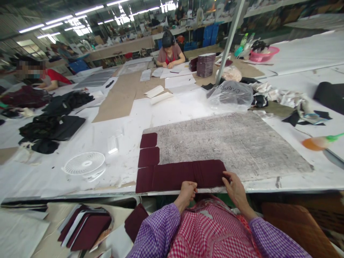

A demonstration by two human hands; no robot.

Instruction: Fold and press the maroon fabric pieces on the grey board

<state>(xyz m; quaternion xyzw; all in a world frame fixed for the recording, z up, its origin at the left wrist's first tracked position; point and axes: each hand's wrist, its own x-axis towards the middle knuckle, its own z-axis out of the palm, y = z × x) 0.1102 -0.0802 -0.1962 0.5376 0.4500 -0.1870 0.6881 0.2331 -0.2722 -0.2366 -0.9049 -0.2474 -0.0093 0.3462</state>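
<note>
A row of maroon fabric pieces [172, 175] lies along the front edge of the table, on a worn grey board [228, 143]. Curled at the near edge of these pieces, my left hand [188, 191] has its fingers closed on the fabric. My right hand [236, 190] is at the right end of the row, its thumb and forefinger apart and their tips touching the fabric's edge. Two smaller maroon pieces, an upper one [148, 140] and a lower one [148, 157], lie flat at the board's left side.
A white fan [84, 163] lies left of the board. Below the table edge is a stack of maroon and grey pieces [86, 225]. An orange bottle [314, 143], a plastic bag [231, 95] and a slanted metal post [231, 39] are rightward. Co-workers [170, 52] sit beyond.
</note>
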